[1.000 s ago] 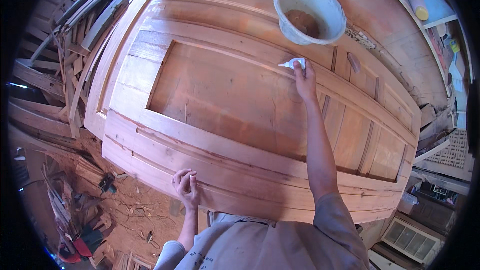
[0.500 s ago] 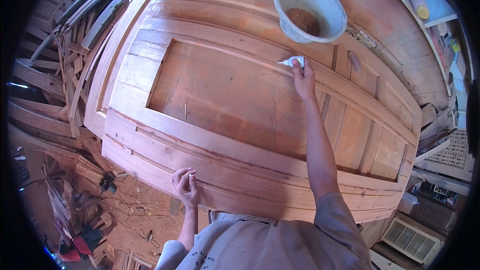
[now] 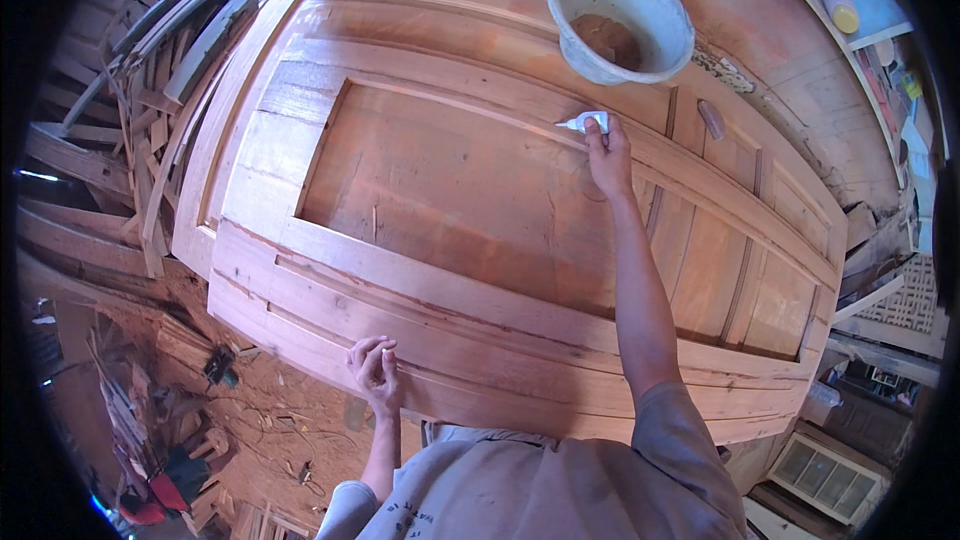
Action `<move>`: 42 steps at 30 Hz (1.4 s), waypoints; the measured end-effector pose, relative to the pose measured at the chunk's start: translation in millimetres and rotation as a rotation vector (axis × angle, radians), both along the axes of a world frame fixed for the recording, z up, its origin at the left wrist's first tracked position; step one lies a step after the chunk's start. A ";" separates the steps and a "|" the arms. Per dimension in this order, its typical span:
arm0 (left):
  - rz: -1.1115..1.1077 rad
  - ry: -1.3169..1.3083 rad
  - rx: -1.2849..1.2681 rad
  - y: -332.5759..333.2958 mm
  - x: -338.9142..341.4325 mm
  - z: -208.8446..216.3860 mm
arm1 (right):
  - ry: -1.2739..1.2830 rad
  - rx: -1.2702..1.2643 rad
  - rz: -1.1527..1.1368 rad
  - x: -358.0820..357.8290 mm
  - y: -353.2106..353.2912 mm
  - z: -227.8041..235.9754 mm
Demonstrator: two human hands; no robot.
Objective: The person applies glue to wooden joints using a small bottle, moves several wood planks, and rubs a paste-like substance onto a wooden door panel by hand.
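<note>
In my right hand [image 3: 610, 158] is a small white glue bottle [image 3: 592, 122], lying on its side with its pointed nozzle to the left. The nozzle tip is close over the upper rail of a wooden door frame [image 3: 450, 90]; whether it touches cannot be made out. My left hand [image 3: 375, 370] is curled by the near edge of the frame. A tiny pale spot shows at its fingertips, too small to name. Inside the frame's large opening lies a flat brown wooden surface [image 3: 450, 200].
A whitish bucket [image 3: 655, 35] with brown powder inside stands beyond my right hand. A small brownish block [image 3: 711, 120] lies right of it. Scrap wood [image 3: 140, 140] is piled at the left. Sawdust [image 3: 290, 450] covers the floor at lower left, around a dark green tool [image 3: 220, 365].
The whole view has shifted very slightly. Both hands keep nearly the same pose and place, with the bottle still over the rail.
</note>
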State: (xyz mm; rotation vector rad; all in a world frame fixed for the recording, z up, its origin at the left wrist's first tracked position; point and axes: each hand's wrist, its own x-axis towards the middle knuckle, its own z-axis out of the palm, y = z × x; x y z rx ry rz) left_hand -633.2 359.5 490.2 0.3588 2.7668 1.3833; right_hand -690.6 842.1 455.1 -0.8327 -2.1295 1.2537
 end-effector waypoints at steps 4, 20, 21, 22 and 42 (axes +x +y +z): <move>0.003 0.009 0.008 0.6 0.4 0.3 | -0.028 0.001 -0.001 0.9 -0.6 0.9; 0.003 0.015 0.008 1.6 0.4 1.9 | -0.062 0.000 -0.025 0.9 -8.3 14.4; 0.005 0.017 0.010 1.8 0.5 2.0 | -0.048 0.012 -0.025 1.2 -8.2 13.4; 0.001 0.018 0.010 2.1 0.4 1.8 | -0.034 0.026 -0.027 2.5 -6.0 11.2; 0.000 0.044 0.027 1.9 0.1 -0.2 | -0.019 0.021 -0.021 6.7 2.5 1.7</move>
